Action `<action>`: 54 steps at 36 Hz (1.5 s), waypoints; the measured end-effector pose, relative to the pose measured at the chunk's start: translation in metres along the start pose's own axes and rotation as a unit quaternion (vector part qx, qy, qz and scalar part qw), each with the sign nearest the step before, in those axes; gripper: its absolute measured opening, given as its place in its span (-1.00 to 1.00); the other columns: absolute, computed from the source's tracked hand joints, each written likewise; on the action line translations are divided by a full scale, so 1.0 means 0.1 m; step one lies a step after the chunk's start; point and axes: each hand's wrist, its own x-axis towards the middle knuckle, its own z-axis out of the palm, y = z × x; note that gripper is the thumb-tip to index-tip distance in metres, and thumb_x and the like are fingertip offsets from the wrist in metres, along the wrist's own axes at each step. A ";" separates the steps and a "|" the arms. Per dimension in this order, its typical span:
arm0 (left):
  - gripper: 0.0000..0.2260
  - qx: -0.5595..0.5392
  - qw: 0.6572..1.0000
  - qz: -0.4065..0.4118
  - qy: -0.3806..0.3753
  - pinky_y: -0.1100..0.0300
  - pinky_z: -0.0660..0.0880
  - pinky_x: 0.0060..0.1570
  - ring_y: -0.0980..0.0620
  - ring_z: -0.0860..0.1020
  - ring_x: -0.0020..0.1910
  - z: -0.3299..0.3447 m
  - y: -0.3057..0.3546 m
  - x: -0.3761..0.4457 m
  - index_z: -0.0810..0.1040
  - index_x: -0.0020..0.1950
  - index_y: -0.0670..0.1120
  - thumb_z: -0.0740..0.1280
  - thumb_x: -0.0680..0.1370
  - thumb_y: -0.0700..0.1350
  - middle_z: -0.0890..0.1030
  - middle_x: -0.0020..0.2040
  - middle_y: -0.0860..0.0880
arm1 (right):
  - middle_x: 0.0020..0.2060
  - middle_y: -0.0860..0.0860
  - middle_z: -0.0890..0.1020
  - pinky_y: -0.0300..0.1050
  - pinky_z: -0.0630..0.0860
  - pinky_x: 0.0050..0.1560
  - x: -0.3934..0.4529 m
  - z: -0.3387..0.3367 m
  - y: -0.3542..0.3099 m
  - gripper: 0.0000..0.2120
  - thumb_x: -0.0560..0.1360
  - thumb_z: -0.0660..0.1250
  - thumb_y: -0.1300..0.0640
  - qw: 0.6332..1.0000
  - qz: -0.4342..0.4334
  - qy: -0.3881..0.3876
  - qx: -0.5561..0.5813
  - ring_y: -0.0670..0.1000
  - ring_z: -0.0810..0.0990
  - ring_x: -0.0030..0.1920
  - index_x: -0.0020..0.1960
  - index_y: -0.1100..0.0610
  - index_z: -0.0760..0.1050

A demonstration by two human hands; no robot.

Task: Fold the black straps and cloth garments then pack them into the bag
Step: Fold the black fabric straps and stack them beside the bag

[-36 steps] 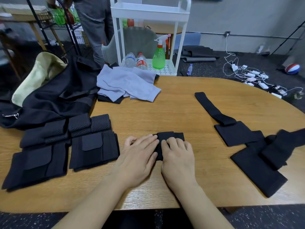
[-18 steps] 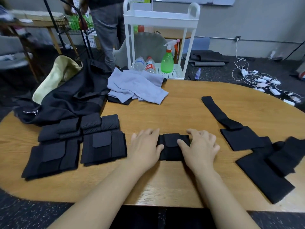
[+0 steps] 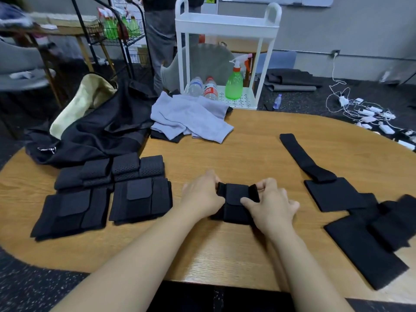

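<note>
Wooden tabletop (image 3: 225, 154), folded black strap (image 3: 236, 204) at its middle.
Left hand (image 3: 202, 197) and right hand (image 3: 270, 204) grip its sides, fingers (image 3: 248, 202) curled onto it; black bag (image 3: 101, 131) far left.

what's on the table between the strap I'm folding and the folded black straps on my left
Only bare wooden table between the small folded black strap and the stacked folded black straps; your left hand overlaps that gap, head view.
</note>
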 end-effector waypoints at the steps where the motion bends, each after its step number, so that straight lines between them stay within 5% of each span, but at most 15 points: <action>1: -0.72 -0.023 1.000 0.002 0.007 0.08 0.38 0.17 0.05 0.52 0.01 0.00 -0.02 -0.02 0.37 0.12 0.05 0.41 0.51 -0.11 0.53 -0.07 0.11 | -0.09 -0.13 0.53 -0.06 0.15 0.07 0.00 0.01 0.01 -0.61 0.43 0.44 -0.12 1.000 0.004 0.001 0.014 -0.08 0.39 0.04 0.08 -0.09 0.28; 8: -0.64 -0.206 0.979 -0.002 -0.002 0.22 0.42 -0.18 0.12 0.47 -0.20 -0.15 -0.25 -0.16 0.36 0.21 0.05 0.44 0.51 -0.11 0.49 -0.17 0.04 | -0.21 -0.14 0.57 -0.04 0.20 0.07 -0.13 0.01 -0.09 -0.57 0.41 0.49 -0.08 0.992 0.030 -0.026 0.124 -0.07 0.54 -0.07 0.08 -0.06 0.29; 16: -0.58 -0.264 0.964 0.000 0.044 0.28 0.39 -0.20 0.14 0.51 -0.19 -0.60 -0.71 -0.44 0.34 0.27 0.10 0.46 0.51 -0.10 0.55 -0.23 0.06 | -0.26 -0.13 0.65 -0.05 0.16 0.01 -0.36 0.10 -0.61 -0.58 0.41 0.50 -0.05 0.981 -0.019 -0.061 0.184 -0.17 0.54 -0.18 0.09 -0.01 0.32; 30: -0.61 -0.255 0.955 -0.081 0.124 0.25 0.40 -0.21 0.11 0.59 -0.23 -1.24 -1.83 -0.86 0.42 0.18 0.08 0.51 0.46 -0.10 0.63 -0.26 0.04 | -0.30 -0.14 0.49 -0.08 0.14 -0.07 -0.67 0.89 -1.61 -0.59 0.40 0.48 -0.10 0.974 -0.104 -0.126 0.160 -0.03 0.51 -0.12 0.03 -0.08 0.27; 37: -0.69 -0.252 0.952 -0.107 0.138 0.19 0.39 -0.22 0.07 0.58 -0.24 -1.45 -2.18 -0.99 0.44 0.08 0.06 0.51 0.46 -0.12 0.64 -0.27 0.03 | -0.22 -0.10 0.55 -0.11 0.18 0.03 -0.78 1.20 -1.94 -0.57 0.40 0.46 -0.12 0.970 -0.144 -0.131 0.143 -0.02 0.52 -0.07 0.06 -0.10 0.24; 42: -0.74 -0.251 0.944 -0.128 0.171 0.05 0.50 -0.10 -0.05 0.62 -0.15 -1.58 -2.39 -1.00 0.45 0.01 0.03 0.49 0.48 -0.16 0.66 -0.17 -0.09 | -0.09 -0.05 0.57 -0.07 0.09 -0.11 -0.79 1.47 -2.18 -0.54 0.37 0.46 -0.16 0.973 -0.153 -0.105 0.139 0.09 0.48 0.03 0.07 -0.15 0.22; 48: -0.75 -0.161 0.952 -0.147 0.216 0.11 0.42 -0.16 0.05 0.52 -0.18 -1.38 -2.48 -0.95 0.38 -0.09 0.09 0.45 0.50 -0.14 0.55 -0.17 0.03 | -0.08 -0.08 0.53 -0.03 -0.03 -0.18 -0.80 1.61 -2.19 -0.51 0.38 0.44 -0.21 0.979 -0.183 -0.056 0.070 0.06 0.44 0.06 0.10 -0.14 0.21; 54: -0.76 -0.032 0.941 -0.096 0.324 0.07 0.23 0.07 0.04 0.28 0.10 -1.24 -2.31 -1.01 0.39 0.03 0.13 0.41 0.49 -0.05 0.38 0.04 0.10 | -0.03 -0.15 0.54 -0.10 0.10 0.01 -0.86 1.41 -2.09 -0.60 0.42 0.41 -0.20 0.952 -0.304 0.041 0.008 -0.03 0.40 0.09 0.15 -0.07 0.42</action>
